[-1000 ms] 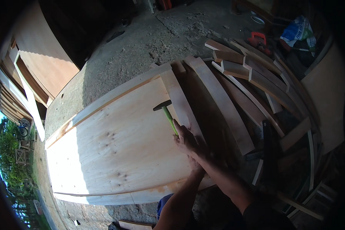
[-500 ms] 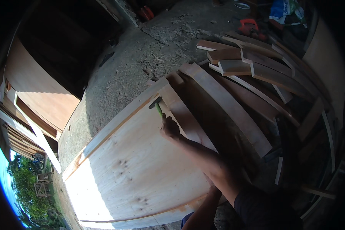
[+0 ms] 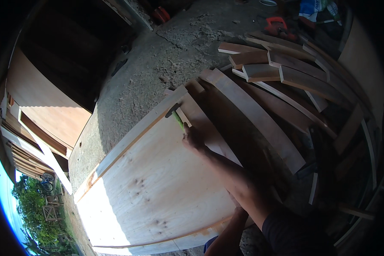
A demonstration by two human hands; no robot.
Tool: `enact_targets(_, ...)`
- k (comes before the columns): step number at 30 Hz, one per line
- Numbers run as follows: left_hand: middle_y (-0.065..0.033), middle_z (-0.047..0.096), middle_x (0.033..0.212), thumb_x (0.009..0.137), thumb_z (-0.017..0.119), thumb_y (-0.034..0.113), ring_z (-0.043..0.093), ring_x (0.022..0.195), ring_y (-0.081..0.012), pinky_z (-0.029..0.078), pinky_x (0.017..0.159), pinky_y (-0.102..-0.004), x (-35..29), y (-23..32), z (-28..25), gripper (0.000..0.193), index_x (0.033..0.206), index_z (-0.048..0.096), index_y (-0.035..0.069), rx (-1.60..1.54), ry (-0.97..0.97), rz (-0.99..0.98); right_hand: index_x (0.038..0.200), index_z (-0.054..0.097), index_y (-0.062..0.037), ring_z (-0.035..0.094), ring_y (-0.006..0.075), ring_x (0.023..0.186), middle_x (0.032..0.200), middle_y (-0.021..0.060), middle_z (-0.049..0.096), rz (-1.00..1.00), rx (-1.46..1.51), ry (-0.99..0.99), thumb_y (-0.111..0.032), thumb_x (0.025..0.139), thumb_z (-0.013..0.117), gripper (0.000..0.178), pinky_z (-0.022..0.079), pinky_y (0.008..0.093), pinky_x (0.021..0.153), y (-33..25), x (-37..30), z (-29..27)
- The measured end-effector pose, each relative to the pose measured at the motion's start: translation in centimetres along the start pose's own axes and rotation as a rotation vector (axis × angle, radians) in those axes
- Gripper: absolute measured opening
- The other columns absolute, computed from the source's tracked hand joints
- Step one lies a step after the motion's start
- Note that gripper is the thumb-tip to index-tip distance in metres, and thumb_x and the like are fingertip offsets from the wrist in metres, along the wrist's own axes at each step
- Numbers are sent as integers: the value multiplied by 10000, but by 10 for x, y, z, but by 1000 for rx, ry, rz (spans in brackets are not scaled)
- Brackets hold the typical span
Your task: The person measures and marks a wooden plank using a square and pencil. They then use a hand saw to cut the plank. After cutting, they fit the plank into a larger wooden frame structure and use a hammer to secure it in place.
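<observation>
My right hand [image 3: 193, 139] is closed around the green handle of a hammer [image 3: 178, 120]. The dark hammer head is at the far corner of a pale plywood panel [image 3: 158, 170], close to where two wooden frame strips meet. Whether the head touches the wood I cannot tell. My left hand [image 3: 240, 209] is low at the panel's near right side, mostly covered by my right forearm; its fingers are hidden. A narrow wooden strip [image 3: 132, 143] runs along the panel's far left edge, and a wider board [image 3: 207, 128] lies along its right side.
Right of the panel lies a long loose board [image 3: 258, 117], then a pile of cut planks [image 3: 303, 68]. A red tool [image 3: 277, 26] sits behind them on the rough concrete floor [image 3: 158, 64]. Larger wooden sheets [image 3: 47, 98] stand at the left, where bright sunlight falls.
My right hand has shifted slightly right, and the hammer has changed its tilt, its head still near the panel's corner. The whole view has turned a little. My left arm stays low.
</observation>
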State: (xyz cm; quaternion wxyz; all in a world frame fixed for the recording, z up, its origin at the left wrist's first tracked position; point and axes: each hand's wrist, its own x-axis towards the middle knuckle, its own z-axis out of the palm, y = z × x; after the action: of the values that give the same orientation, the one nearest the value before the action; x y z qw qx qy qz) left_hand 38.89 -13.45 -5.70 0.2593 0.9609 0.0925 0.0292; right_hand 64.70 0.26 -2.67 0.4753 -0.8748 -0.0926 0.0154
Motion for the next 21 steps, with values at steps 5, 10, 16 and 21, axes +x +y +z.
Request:
enact_targets(5,-305,85,1632,958,515,435,156,1494,-494,157,1208,-586,5,10,-2,793,1584,228,40,-56,43,-7,1413,454,34,659,394,770,831,238,642,-37,14,144,-87,874,607,573,530,472,680,38,11,-33)
enact_targets(10,-322,110,1619,963,510,429,170,1492,-489,142,1210,-589,3,7,-8,780,1584,235,46,59,-14,42,1410,474,27,680,402,832,895,236,680,-160,9,-329,-136,872,611,579,543,499,753,26,-34,-15)
enact_targets(16,-318,150,1609,949,528,445,180,1492,-478,135,1212,-585,-3,-33,4,800,1579,242,43,186,-22,-24,1371,516,53,713,367,877,954,245,705,27,181,-513,-166,905,582,519,571,455,751,-24,-24,-28)
enact_targets(21,-315,154,1608,948,530,446,183,1491,-474,142,1212,-574,-7,-10,9,799,1577,247,43,133,-60,-11,1349,529,31,666,362,1011,1118,249,657,253,86,-133,-163,912,595,482,543,476,800,-7,-35,25)
